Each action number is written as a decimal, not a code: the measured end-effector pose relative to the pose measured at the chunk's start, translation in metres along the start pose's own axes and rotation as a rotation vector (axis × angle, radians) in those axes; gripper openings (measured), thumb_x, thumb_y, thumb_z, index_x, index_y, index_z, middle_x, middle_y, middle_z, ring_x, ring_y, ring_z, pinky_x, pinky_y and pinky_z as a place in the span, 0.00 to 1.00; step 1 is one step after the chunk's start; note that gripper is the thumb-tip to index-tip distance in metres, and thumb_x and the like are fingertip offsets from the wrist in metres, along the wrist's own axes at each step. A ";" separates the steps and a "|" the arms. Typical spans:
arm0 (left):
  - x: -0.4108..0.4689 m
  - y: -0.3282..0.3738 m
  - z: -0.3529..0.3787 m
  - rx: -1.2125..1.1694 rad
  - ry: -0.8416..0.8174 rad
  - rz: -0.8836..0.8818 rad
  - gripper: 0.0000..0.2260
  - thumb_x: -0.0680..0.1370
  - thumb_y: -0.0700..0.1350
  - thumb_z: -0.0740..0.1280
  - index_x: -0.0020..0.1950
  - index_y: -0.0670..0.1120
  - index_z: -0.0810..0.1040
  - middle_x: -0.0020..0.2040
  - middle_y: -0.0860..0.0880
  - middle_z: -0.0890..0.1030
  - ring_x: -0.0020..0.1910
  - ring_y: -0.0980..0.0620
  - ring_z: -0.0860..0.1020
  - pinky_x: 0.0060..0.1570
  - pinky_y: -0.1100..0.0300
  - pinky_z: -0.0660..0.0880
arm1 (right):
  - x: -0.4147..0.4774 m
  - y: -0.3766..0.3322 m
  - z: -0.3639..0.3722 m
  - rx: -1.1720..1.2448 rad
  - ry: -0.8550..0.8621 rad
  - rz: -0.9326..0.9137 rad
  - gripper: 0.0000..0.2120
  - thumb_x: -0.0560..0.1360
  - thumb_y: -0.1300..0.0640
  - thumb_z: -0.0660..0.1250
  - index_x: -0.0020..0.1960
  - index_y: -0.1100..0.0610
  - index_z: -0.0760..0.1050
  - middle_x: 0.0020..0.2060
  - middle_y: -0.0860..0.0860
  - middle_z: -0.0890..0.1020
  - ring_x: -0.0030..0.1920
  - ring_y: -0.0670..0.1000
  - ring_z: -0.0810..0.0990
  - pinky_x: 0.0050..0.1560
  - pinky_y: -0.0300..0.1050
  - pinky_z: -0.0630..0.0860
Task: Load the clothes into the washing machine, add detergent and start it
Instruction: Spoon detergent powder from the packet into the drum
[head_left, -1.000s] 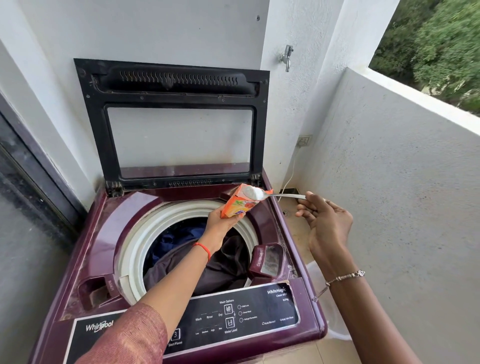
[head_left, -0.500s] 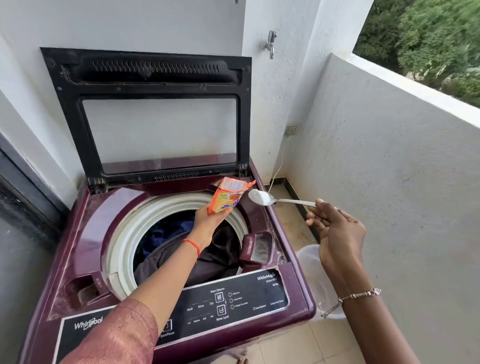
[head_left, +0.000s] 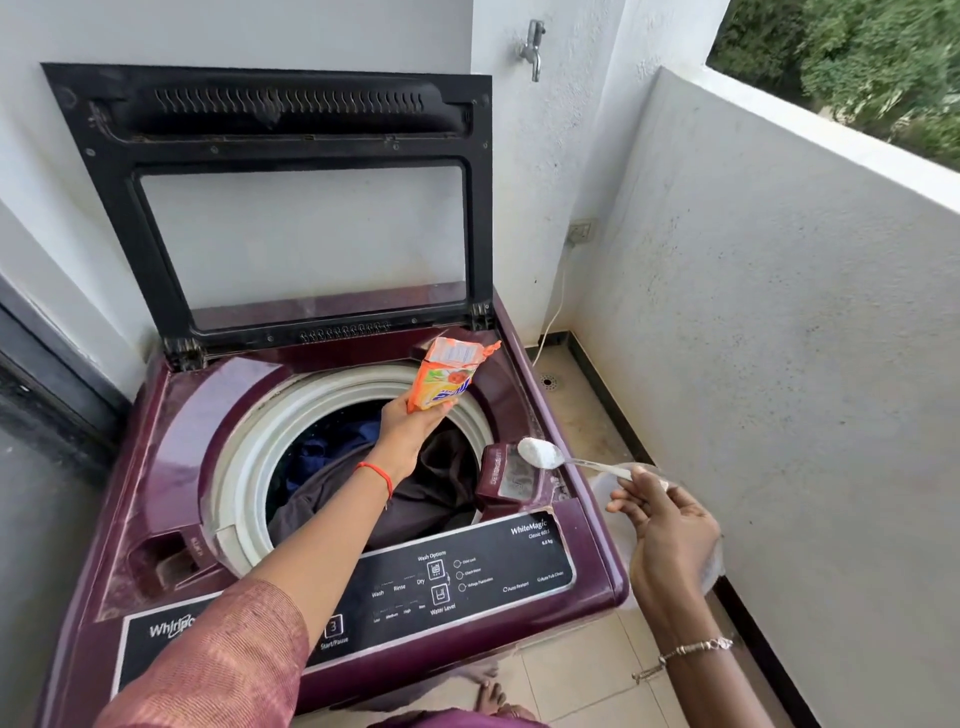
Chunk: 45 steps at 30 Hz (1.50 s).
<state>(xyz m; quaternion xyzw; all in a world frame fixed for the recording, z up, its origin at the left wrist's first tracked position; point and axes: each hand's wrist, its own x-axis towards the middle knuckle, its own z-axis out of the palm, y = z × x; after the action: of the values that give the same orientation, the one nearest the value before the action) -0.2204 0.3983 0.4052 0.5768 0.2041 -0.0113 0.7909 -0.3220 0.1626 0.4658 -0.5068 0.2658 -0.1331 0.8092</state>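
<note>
Resting spoon (head_left: 540, 453) between right fingers (head_left: 631, 486)

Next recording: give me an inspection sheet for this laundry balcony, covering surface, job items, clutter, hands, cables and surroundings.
Surface: maroon top-loading washing machine, black-framed lid raised against the wall; dusty residue on the top.
Job items: dark clothes in the drum; orange detergent packet, opened; metal spoon heaped with white powder above the open detergent drawer.
Clutter: clear plastic tub on the floor beside the machine.
Hands: left hand grips the packet; right hand pinches the spoon handle.
Cables: white cord from wall socket down behind the machine.
Surroundings: wall tap, floor drain, trees beyond the parapet.
</note>
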 end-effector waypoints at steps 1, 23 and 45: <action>0.000 0.000 0.000 0.000 -0.003 -0.001 0.17 0.74 0.28 0.64 0.62 0.34 0.72 0.57 0.38 0.77 0.47 0.52 0.78 0.50 0.66 0.77 | 0.000 0.003 -0.001 -0.015 0.013 -0.013 0.07 0.73 0.68 0.66 0.36 0.65 0.76 0.23 0.52 0.80 0.21 0.47 0.76 0.24 0.35 0.75; -0.004 0.001 -0.002 0.012 -0.023 -0.014 0.17 0.73 0.28 0.65 0.61 0.36 0.72 0.55 0.40 0.78 0.48 0.50 0.81 0.59 0.58 0.72 | -0.009 0.041 0.010 -0.621 -0.095 -0.528 0.08 0.72 0.63 0.69 0.35 0.59 0.77 0.26 0.53 0.81 0.29 0.56 0.80 0.31 0.46 0.77; 0.004 -0.001 -0.012 0.010 -0.031 0.016 0.15 0.72 0.27 0.65 0.58 0.36 0.74 0.46 0.45 0.80 0.48 0.50 0.79 0.56 0.59 0.76 | 0.005 -0.043 0.076 -0.205 -0.237 -0.596 0.06 0.72 0.63 0.70 0.37 0.61 0.77 0.26 0.51 0.81 0.25 0.53 0.79 0.28 0.46 0.77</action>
<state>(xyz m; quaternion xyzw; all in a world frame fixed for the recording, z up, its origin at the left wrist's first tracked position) -0.2201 0.4096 0.4000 0.5819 0.1871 -0.0152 0.7913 -0.2725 0.1972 0.5287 -0.6528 0.0219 -0.2766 0.7049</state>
